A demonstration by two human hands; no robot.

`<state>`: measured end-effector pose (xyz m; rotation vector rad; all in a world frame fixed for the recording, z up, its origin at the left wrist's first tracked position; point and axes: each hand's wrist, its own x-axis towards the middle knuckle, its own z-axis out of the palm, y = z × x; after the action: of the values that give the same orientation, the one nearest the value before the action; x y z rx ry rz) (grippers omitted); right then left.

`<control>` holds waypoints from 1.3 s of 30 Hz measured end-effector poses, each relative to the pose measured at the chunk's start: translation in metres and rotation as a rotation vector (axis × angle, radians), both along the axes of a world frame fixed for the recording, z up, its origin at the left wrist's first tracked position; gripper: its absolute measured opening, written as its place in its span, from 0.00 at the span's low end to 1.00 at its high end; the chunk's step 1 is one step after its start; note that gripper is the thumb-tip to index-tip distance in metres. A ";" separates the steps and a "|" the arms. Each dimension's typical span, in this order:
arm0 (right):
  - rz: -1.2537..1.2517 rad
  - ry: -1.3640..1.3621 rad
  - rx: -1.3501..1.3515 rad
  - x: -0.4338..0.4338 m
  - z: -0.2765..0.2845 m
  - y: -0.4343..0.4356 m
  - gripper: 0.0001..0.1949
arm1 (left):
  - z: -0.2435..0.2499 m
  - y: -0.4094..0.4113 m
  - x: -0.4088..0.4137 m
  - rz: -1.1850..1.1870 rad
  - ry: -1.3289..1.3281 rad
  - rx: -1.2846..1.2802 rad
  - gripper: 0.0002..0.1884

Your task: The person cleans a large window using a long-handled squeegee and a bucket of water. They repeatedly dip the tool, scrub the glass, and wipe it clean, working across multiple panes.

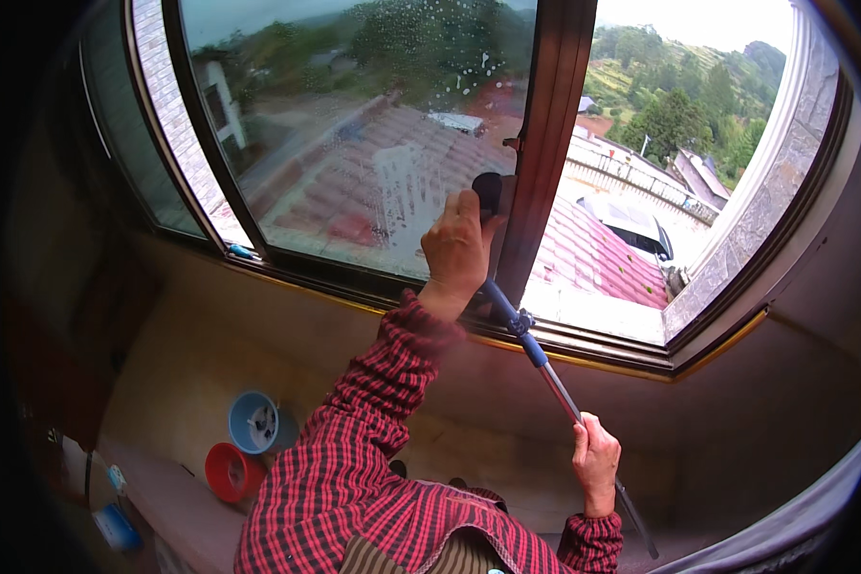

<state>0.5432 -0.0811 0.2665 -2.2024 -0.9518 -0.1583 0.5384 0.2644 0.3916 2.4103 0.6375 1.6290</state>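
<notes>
My left hand [459, 247] is raised to the right side of a wet sliding window pane [316, 158], with its fingers gripping a dark, rounded object [487, 192] beside the brown frame. My right hand [597, 459] grips the metal tube of a telescopic pole [561, 391], lower down and to the right. The pole slants up to a blue plastic sleeve and clamp [521, 323] near the sill; its upper end runs behind or beside my left hand, where its join to the dark object is hidden. Droplets and a whitish wet patch [409, 194] mark the glass.
The window opening lies to the right of the frame post [556, 107], above the sill track [603, 344]. On the floor stand a blue bucket [253, 423] with something inside and a red bucket [233, 473]. A small blue object [241, 251] lies in the left track.
</notes>
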 end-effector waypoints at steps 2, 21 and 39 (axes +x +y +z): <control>-0.022 0.011 0.003 -0.012 -0.002 0.000 0.08 | -0.002 0.005 0.003 -0.049 0.007 -0.026 0.18; 0.032 0.008 -0.036 0.027 0.017 -0.004 0.08 | 0.007 0.006 0.021 -0.245 -0.265 -0.109 0.18; 0.230 -0.144 -0.055 0.075 0.021 0.063 0.05 | 0.008 0.066 -0.020 -0.046 -0.313 -0.230 0.20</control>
<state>0.6187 -0.0178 0.2871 -2.1339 -1.2954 -0.1857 0.5183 0.3307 0.3991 1.9436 0.6651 1.7554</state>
